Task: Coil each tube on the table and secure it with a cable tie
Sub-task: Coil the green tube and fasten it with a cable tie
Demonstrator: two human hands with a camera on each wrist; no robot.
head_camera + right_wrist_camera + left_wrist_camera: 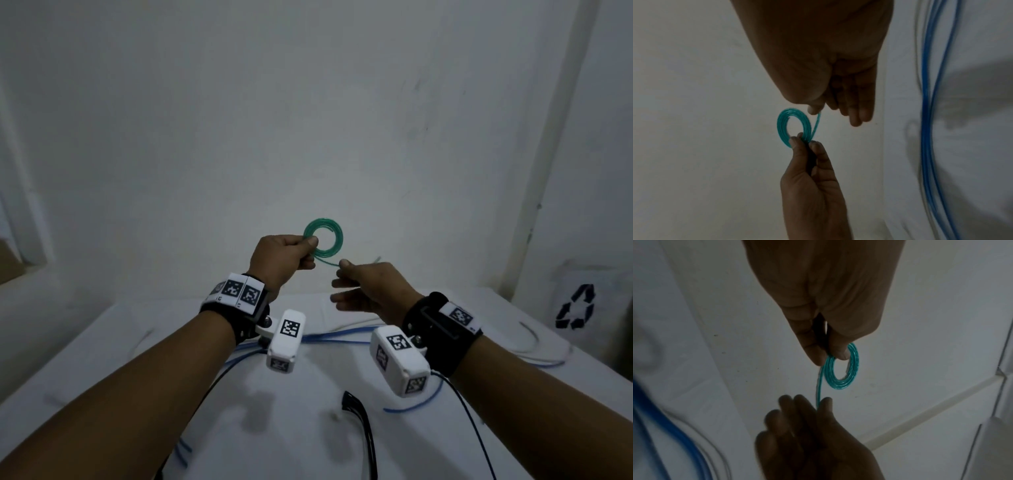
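Left hand [281,257] pinching green tube [323,240] coil, right hand [370,287] — thumb-and-finger — holding its tail

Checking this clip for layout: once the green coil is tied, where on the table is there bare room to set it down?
Bare cloth shows on the table at the near left, outside the blue tubes, and in the near middle between them and the black cable ties. The far right is crowded with white tubes. The green tube coil is held above.

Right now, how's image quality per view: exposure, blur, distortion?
Head: dim, wide-angle bend at the edges, green coil sharp. Left wrist: underexposed, right hand nearly silhouetted, blue tubes blurred. Right wrist: dark, left hand shadowed, tubes soft.
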